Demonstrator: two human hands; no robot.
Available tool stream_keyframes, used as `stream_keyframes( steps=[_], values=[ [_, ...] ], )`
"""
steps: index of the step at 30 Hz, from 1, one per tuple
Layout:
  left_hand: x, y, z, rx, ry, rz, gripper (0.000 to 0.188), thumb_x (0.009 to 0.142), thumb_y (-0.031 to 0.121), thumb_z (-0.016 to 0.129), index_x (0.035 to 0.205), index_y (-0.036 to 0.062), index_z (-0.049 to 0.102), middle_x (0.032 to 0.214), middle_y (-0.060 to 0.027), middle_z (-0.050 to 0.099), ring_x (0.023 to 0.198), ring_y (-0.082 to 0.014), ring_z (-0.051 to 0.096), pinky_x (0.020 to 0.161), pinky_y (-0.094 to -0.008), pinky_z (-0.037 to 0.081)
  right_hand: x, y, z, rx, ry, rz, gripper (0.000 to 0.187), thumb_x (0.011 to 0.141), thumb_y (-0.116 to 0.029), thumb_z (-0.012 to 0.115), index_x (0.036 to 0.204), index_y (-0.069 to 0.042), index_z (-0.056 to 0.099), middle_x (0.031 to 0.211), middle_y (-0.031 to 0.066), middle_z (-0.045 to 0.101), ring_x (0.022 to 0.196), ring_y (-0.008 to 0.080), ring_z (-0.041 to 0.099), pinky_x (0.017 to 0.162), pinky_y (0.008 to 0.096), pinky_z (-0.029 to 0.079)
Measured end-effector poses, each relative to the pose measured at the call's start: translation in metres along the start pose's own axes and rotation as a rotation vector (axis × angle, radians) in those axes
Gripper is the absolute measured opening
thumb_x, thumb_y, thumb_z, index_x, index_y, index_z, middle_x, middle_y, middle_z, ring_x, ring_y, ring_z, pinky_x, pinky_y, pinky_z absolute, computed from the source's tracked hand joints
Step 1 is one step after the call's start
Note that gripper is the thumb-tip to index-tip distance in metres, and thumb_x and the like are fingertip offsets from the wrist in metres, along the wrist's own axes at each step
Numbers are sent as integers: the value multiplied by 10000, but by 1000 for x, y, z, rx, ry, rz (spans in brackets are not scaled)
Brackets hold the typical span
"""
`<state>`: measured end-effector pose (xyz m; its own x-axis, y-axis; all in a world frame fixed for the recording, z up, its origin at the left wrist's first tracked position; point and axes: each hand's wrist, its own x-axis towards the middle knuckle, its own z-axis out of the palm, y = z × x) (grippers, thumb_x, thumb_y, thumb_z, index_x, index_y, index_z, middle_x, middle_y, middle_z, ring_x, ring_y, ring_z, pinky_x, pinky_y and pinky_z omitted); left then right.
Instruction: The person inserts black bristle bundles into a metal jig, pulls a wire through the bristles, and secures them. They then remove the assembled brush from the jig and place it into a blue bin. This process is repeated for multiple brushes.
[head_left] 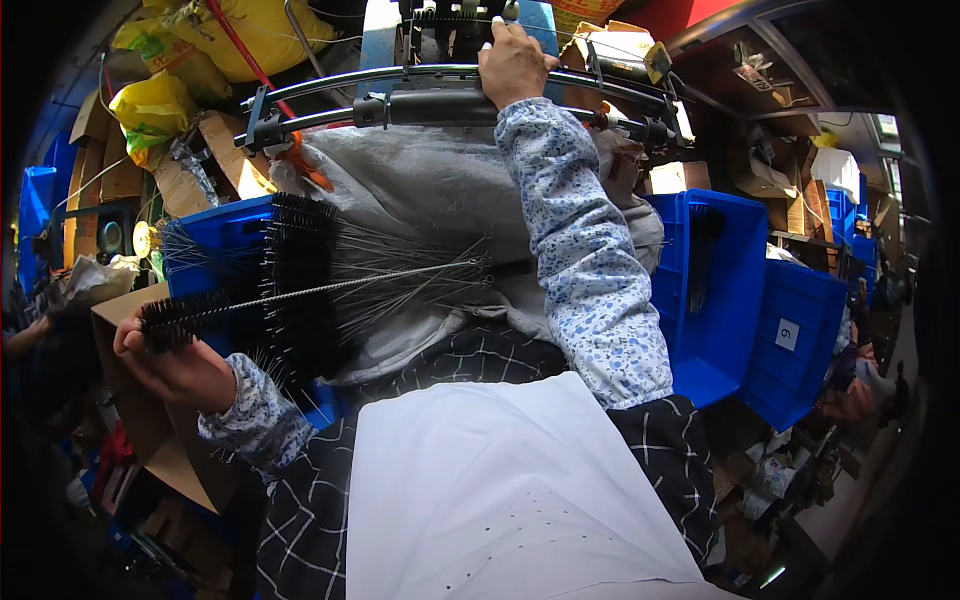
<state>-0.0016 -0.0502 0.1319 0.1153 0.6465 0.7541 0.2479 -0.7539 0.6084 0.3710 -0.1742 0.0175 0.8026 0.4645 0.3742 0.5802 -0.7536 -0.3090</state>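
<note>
My left hand (175,365) is closed around the black bristle end of a twisted-wire brush (330,290). The bare wire stem of that brush points right, over a pile of similar black brushes (300,270) whose wire stems fan out across a grey cloth (420,160) on my lap. Ahead of me, my right hand (515,65) reaches up to a machine (445,40) with metal rods. Its fingers are curled at the machine's front, beside a thin wire; what they pinch, if anything, is too small to make out.
At right stand a blue bin (715,300) with dark brushes inside and another blue bin (800,340). A cardboard box (165,420) is at left, by my left hand. Yellow bags (155,110) lie at the far left. A metal rail (420,108) crosses in front of the machine.
</note>
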Motion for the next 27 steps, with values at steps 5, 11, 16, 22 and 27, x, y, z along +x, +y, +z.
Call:
stream_keyframes(
  steps=[5,11,16,22,27],
  values=[
    [-6,-3,4,-252,95,-212,203,899,168,406,889,-25,466,860,-76,457,772,-147,492,693,-268,462,3,39,-10,-24,-6,-30,394,746,-221,536,1119,-94,525,1023,88,563,933,264,539,738,474,371],
    [-4,-1,19,-385,59,-337,168,885,159,434,912,11,508,839,-64,524,784,-129,517,701,-242,452,16,110,-24,16,-19,-67,377,763,-291,539,1100,-121,546,1033,118,568,952,291,536,808,397,414],
    [-6,5,35,-641,-177,-526,151,883,160,456,930,19,483,838,-48,532,766,-101,532,683,-214,458,47,161,-29,-227,-203,4,361,813,-412,441,1101,-219,543,1087,83,550,1065,262,440,873,439,333],
    [-11,11,46,-613,-471,-604,139,887,155,441,924,25,474,815,-36,535,704,-79,551,631,-215,494,49,160,-81,30,-332,-189,307,822,-267,499,1057,-77,554,972,115,593,885,307,553,760,370,429],
    [-21,27,65,-752,-666,-686,143,888,136,424,945,8,452,843,-62,535,738,-124,584,657,-253,509,-42,113,-185,457,-800,56,375,845,-268,506,1143,-42,484,966,133,567,881,226,548,755,306,433]
  ],
)
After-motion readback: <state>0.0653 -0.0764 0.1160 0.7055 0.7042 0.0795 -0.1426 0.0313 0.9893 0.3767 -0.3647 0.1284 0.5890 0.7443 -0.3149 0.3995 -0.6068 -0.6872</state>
